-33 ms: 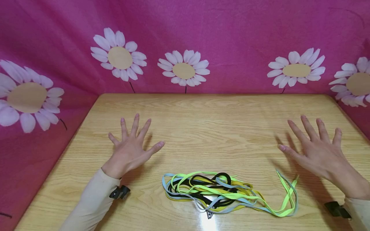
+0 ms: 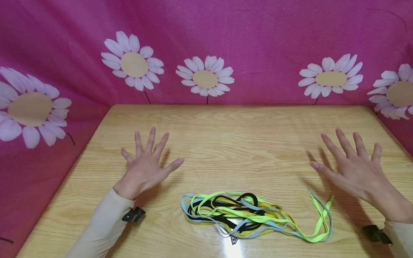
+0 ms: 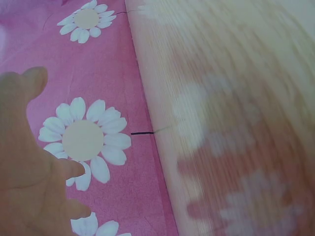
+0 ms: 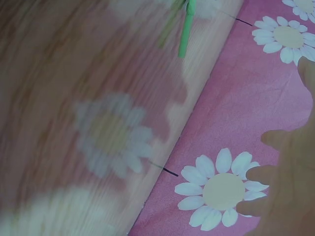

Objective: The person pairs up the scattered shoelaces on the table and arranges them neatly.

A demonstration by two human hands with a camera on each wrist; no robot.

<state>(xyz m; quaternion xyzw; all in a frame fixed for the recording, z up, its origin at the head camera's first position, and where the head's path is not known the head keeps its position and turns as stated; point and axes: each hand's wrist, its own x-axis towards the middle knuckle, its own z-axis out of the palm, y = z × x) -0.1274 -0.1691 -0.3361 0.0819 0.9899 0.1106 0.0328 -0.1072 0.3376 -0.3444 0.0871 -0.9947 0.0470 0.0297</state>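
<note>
Widely splayed, left grip (image 2: 143,170), right grip (image 2: 359,173), laces (image 2: 258,218) between

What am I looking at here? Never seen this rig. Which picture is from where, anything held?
No robot here: just a person's left hand and right hand, fingers spread, holding nothing. The wide picture comes from a head-worn camera looking forward and down. The other two come from wrist cameras, each catching part of its own hand. On the wood-grain table lies a loose tangle of laces: neon yellow-green, black, mustard and grey-blue. Behind is a pink cloth with white flowers.
</note>
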